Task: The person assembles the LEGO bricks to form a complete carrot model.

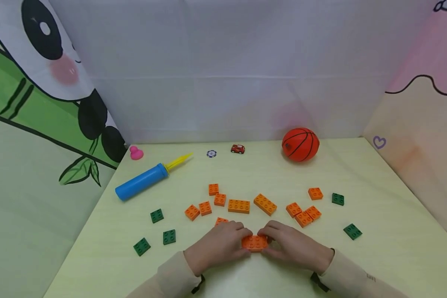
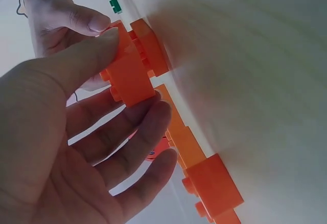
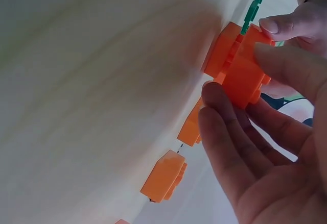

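An orange building brick (image 1: 255,243) with studs on top is held between both hands near the front of the table. My left hand (image 1: 229,240) pinches its left end between thumb and fingers. From the other side, my right hand (image 1: 288,244) grips the right end the same way. In the left wrist view the brick (image 2: 134,76) is tilted, with a second orange brick (image 2: 153,48) close beneath it on the table. The right wrist view also has the held brick (image 3: 242,73) just over the lower orange brick (image 3: 220,53). Fingers cover both ends of the held brick.
Several loose orange bricks (image 1: 239,206) lie beyond the hands. Green bricks (image 1: 169,237) lie to the left, others (image 1: 352,231) to the right. Along the back are a blue pump (image 1: 141,182), pink toy (image 1: 135,153), round chip (image 1: 211,153), red car (image 1: 238,149) and ball (image 1: 300,145).
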Demonstrator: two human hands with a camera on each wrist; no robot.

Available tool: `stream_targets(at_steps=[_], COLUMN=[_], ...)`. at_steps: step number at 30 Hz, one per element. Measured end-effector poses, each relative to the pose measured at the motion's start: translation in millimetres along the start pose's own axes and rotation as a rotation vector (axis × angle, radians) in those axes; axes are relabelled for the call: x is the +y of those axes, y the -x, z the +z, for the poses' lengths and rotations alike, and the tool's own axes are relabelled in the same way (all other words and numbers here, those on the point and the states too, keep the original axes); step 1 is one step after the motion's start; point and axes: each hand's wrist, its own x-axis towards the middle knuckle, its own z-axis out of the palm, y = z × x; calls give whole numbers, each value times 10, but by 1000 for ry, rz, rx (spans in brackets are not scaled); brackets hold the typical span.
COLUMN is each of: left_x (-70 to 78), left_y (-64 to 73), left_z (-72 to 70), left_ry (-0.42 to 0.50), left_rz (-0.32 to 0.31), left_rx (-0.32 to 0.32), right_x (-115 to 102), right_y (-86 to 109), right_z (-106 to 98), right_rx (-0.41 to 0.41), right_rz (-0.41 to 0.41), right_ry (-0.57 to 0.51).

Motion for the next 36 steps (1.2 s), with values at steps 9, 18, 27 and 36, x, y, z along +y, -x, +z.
stream_targets(at_steps=[9, 18, 27, 36], left_x=[13, 23, 19, 35], left_y=[-59, -74, -99, -138], left_z=[10, 11, 38, 90], left_ry=[30, 120, 125, 91], left_rz=[-41, -99, -88, -96], left_rx=[-38, -60, -58, -78], right_x=[6, 19, 18, 158], right_y=[-30, -82, -95, -186], right_z=[-15, -13, -13, -206], right_rx=[-18, -50, -49, 54], right_rz=[10, 24, 27, 143], right_ry=[-4, -50, -50, -98])
